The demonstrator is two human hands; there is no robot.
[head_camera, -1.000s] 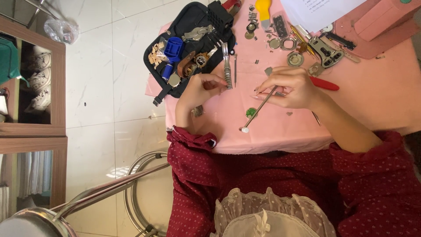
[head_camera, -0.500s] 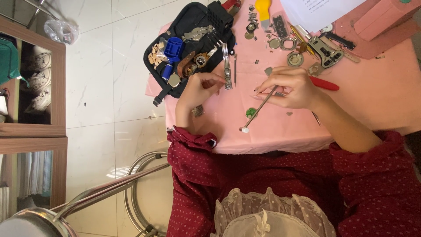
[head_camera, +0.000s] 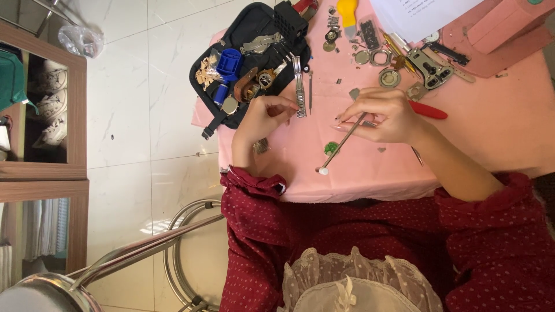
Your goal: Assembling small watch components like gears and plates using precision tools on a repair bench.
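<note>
The left hand [head_camera: 263,118] rests on the pink table [head_camera: 497,127] with its fingers curled in and the fingertips pressed together near the lower end of a metal watch band [head_camera: 299,86]; whether they pinch something small there I cannot tell. The band lies stretched out straight, running away from the person, just right of a black tool pouch [head_camera: 254,34] that lies open at the far left corner of the table. The right hand [head_camera: 384,115] is to the right of the left hand, well apart from it, and pinches a thin metal tool [head_camera: 341,144] between thumb and fingers — the tool slants down toward the near edge and ends in a small white tip. A small green piece [head_camera: 331,148] lies on the table just beside that shaft, on its left. A red handle [head_camera: 429,111] sticks out from behind the right hand, pointing right. Farther off, past both hands, lie scattered watch parts [head_camera: 378,58] — round cases, rings and small metal bits — with a yellow tool [head_camera: 347,11] and a white sheet of paper [head_camera: 422,14] at the far edge. Both arms wear dark red dotted sleeves [head_camera: 254,185].
</note>
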